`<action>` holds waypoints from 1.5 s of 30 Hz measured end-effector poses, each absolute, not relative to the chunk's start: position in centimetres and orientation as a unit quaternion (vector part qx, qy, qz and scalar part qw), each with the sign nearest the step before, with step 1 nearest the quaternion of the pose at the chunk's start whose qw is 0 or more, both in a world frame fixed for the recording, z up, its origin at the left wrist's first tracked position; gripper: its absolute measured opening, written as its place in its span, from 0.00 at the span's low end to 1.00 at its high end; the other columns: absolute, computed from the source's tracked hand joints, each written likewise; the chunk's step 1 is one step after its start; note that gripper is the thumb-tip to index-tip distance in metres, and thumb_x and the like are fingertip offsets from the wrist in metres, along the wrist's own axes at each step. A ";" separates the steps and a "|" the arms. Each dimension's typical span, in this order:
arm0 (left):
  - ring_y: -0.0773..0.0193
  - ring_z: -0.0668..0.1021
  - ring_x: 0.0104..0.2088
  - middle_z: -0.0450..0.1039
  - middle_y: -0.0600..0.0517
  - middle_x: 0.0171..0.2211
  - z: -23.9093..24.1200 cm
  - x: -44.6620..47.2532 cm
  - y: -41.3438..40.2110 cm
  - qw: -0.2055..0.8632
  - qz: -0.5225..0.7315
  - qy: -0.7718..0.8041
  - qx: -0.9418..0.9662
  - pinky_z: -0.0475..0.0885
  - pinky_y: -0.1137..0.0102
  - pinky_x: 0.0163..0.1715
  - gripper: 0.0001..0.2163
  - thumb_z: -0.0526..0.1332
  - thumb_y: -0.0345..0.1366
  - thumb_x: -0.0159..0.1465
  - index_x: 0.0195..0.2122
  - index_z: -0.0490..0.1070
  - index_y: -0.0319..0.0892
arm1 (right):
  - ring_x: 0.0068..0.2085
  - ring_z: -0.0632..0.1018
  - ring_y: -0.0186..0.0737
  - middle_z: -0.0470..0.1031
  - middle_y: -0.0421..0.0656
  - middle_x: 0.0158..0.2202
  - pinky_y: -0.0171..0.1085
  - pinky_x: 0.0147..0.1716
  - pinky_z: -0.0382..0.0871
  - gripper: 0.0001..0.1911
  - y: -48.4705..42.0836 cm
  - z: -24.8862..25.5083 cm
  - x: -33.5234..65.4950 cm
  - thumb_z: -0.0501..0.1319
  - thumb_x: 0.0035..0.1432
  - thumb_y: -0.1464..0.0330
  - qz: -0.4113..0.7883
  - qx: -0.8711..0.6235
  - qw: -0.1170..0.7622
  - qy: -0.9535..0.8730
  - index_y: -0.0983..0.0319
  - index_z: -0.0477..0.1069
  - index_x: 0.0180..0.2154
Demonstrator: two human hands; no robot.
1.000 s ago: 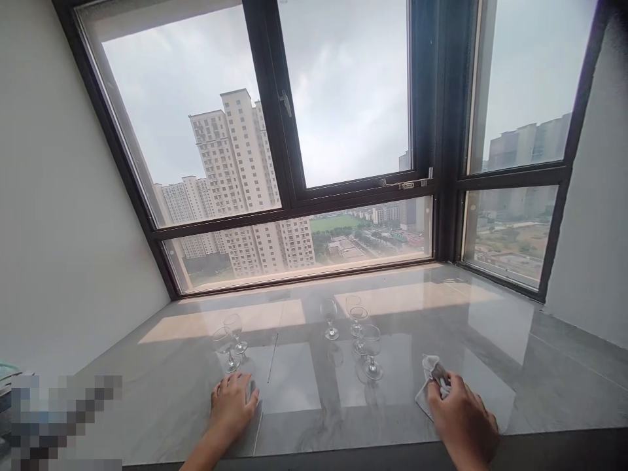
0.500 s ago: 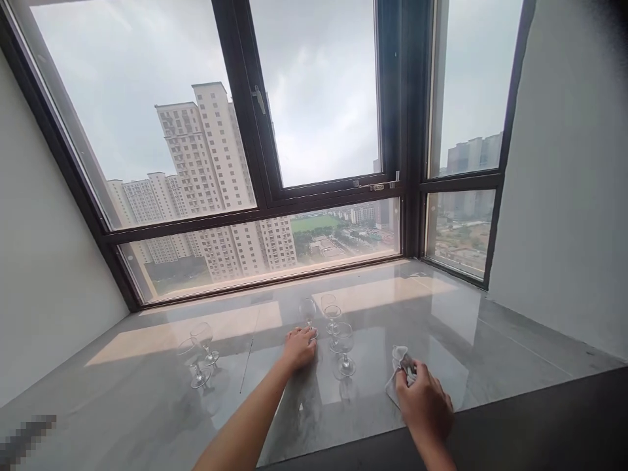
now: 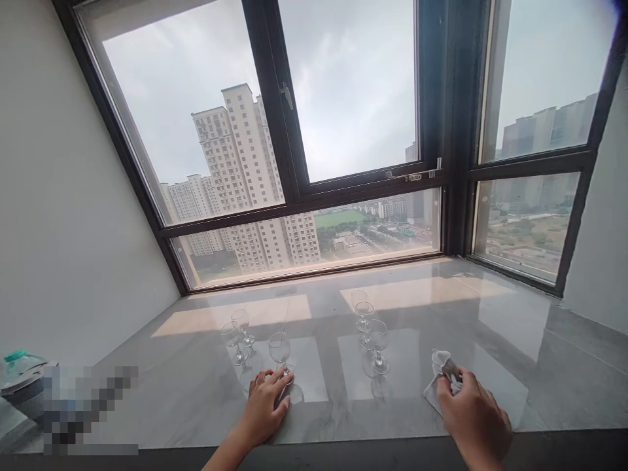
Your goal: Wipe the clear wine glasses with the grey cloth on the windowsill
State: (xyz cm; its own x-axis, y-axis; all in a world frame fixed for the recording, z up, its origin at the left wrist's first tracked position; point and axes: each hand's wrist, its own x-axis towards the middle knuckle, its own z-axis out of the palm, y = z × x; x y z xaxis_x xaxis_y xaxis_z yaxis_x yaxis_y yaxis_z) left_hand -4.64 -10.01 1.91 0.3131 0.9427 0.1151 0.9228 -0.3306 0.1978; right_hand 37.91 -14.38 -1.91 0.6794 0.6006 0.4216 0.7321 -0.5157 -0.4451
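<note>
My left hand (image 3: 265, 409) lies on the glossy grey stone sill (image 3: 206, 392), its fingers curled round the foot of a small clear stemmed glass (image 3: 279, 348) that stands upright. Two more such glasses (image 3: 235, 335) stand just left of it and farther back. Three others (image 3: 370, 327) are clustered to its right near the middle of the sill. My right hand (image 3: 473, 418) rests at the front right, fingers closed on a crumpled white cloth (image 3: 438, 371) that lies on the sill.
A large black-framed window (image 3: 289, 196) runs along the back and right side, with tall buildings beyond. White walls close off both ends. At the far left sits a plastic bottle with a green cap (image 3: 17, 363). The sill's dark front edge (image 3: 343, 454) is right below my hands.
My left hand went to the right-hand cluster, took one glass by its foot, and brought it back to the left beside the two glasses. My right hand stayed on the cloth.
</note>
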 end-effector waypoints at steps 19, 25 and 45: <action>0.49 0.61 0.65 0.59 0.48 0.66 2.3 -14.2 -11.0 -0.047 -0.033 0.772 0.633 0.50 0.49 0.63 0.27 0.50 0.46 0.64 0.65 0.60 0.51 | 0.43 0.77 0.51 0.78 0.50 0.40 0.43 0.38 0.63 0.18 -14.2 -1.6 37.9 0.52 0.62 0.61 -0.092 -0.866 0.301 -0.389 0.62 0.69 0.48; 0.52 0.67 0.61 0.68 0.47 0.60 3.2 -5.0 -12.7 0.012 0.017 0.675 0.737 0.57 0.54 0.62 0.22 0.47 0.48 0.66 0.55 0.71 0.51 | 0.45 0.76 0.51 0.78 0.48 0.41 0.43 0.40 0.63 0.18 -14.1 -1.9 37.6 0.53 0.61 0.62 -0.109 -0.861 0.322 -0.378 0.62 0.68 0.50; 0.42 0.52 0.67 0.50 0.54 0.70 2.4 10.2 -7.3 0.137 0.027 0.449 0.883 0.40 0.43 0.64 0.30 0.50 0.56 0.63 0.67 0.52 0.63 | 0.43 0.76 0.48 0.78 0.48 0.40 0.41 0.39 0.61 0.17 -14.3 -1.7 37.5 0.54 0.61 0.63 -0.117 -0.858 0.336 -0.370 0.62 0.68 0.50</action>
State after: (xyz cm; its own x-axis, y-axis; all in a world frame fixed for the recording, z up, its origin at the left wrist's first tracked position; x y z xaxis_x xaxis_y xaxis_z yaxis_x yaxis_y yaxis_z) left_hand 10.18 -7.28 2.40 0.5956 0.7998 -0.0743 0.7849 -0.5599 0.2656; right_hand 37.54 -14.32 -1.73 0.6990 0.5565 0.4491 0.7135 -0.5011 -0.4896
